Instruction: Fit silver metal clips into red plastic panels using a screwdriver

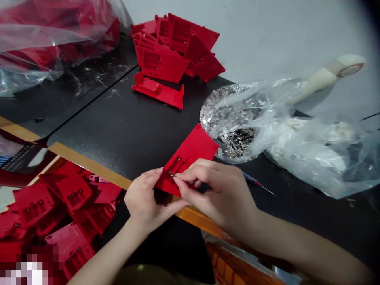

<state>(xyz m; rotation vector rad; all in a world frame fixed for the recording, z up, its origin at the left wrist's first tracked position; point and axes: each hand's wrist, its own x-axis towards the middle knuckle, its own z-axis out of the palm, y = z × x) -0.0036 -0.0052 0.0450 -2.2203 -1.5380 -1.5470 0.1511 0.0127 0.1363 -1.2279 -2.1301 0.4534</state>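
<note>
The left hand [145,202] clamps a red plastic panel [190,156] near the black table's [97,118] front edge. The right hand [221,194] pinches a small metal part [171,174] against the panel.

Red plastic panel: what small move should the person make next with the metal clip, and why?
Probably press the small metal clip firmly onto the red plastic panel with the right hand: its fingertips hold the clip against the panel, and the left hand steadies the panel's edge.
</note>
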